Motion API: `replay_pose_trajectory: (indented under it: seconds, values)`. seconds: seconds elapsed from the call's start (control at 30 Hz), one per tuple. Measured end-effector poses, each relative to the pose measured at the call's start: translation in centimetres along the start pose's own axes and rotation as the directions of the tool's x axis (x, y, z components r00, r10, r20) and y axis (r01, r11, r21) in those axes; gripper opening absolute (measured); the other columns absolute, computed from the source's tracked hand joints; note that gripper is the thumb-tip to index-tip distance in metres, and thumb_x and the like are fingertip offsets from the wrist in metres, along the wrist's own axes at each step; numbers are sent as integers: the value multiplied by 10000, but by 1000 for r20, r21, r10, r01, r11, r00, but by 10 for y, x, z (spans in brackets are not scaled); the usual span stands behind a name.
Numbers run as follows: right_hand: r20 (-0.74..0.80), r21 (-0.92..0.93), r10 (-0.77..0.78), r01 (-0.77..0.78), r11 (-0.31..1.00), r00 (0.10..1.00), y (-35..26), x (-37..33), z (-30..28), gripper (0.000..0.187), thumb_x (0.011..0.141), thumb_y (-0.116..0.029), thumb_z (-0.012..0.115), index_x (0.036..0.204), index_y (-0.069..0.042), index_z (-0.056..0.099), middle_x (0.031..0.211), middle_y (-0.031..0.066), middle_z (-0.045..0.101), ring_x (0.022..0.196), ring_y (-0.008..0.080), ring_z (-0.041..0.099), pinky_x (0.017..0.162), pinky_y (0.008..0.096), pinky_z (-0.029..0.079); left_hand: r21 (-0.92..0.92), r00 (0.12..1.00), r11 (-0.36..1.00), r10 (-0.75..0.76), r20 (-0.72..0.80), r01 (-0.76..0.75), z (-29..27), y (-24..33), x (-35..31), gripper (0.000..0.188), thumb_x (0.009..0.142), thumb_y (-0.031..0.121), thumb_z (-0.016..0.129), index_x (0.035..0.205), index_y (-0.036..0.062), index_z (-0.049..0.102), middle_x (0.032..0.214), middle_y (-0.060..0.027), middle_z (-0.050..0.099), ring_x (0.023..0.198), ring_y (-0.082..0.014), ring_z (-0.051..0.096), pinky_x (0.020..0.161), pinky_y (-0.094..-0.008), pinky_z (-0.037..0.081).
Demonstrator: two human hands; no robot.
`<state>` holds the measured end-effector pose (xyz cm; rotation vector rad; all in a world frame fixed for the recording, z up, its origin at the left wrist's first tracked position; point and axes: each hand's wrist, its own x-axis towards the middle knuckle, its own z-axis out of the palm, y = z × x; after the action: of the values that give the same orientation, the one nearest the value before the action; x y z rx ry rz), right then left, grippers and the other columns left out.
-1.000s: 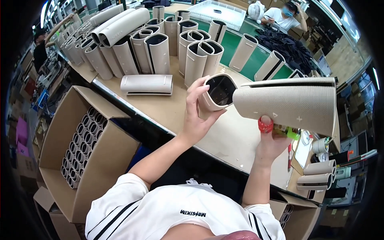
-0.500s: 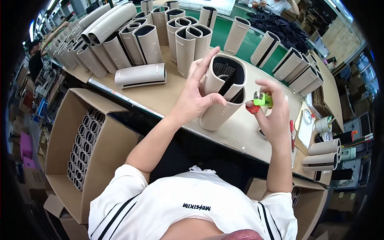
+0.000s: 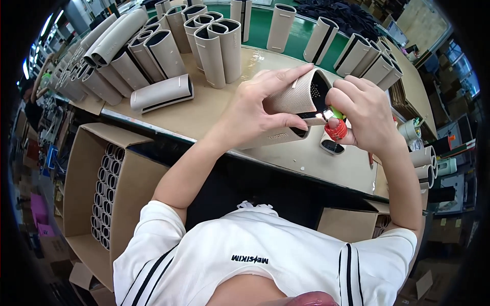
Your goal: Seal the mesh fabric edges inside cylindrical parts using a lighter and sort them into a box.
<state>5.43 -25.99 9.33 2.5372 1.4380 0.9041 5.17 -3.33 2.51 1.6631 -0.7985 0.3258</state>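
One beige fabric sleeve (image 3: 293, 99) was held over the near edge of the table (image 3: 224, 109), its dark open end turned toward the right hand (image 3: 365, 115). The left hand (image 3: 260, 109) was clamped around it, fingers over the top and thumb below. The right hand pinched one lit lighter (image 3: 334, 122), green and red, at the sleeve's rim. One sleeve (image 3: 162, 94) lay flat; well over a dozen more stood behind. One cardboard box (image 3: 97, 194) held tubes.

Shells (image 3: 214, 46) stand behind the hands; box (image 3: 97, 188) lies left.
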Motion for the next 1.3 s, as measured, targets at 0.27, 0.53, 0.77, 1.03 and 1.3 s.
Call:
replay_pose_trajectory:
  seconds: [0.27,0.53,0.77,1.03,1.3]
  values:
    - [-28,-21,-55,55,998,998,-6,-15,-8,337,693,-291,694,951,-106,581,817,14,536,692,185,506,629,305,417,93,997,992,81,11,-81,9,1,6,797,600,95,862,1338,115,564,1157,-83,640,967,-186,573,880,-293,466]
    - [-87,247,197,-171,954,977,-28,-16,6,360,769,-362,712,936,-63,601,783,43,520,654,198,470,608,333,400,61,998,998,23,-56,-20,8,-2,1,812,598,60,856,1349,94,549,1205,-96,620,1009,-188,578,923,-291,454]
    - [-137,309,322,-269,912,937,-21,-8,12,301,838,-376,619,893,-84,573,801,41,540,664,211,486,614,310,404,-34,991,999,6,-131,-10,6,-8,-4,777,657,122,840,1368,123,529,1233,-84,609,1034,-200,571,928,-305,454]
    - [-118,73,201,-193,978,972,-13,2,16,361,879,-447,540,850,-87,543,795,48,533,647,201,473,593,301,396,-49,985,998,19,-170,-28,4,-11,-6,770,670,140,837,1374,142,526,1233,-76,610,1054,-206,561,935,-310,447]
    - [-300,-56,45,-64,996,953,-13,9,12,306,845,-386,615,877,-86,567,787,42,528,622,177,463,564,285,385,-98,981,995,-8,-196,-12,2,-9,-7,763,679,132,833,1376,142,524,1237,-78,606,1054,-209,565,943,-319,447]
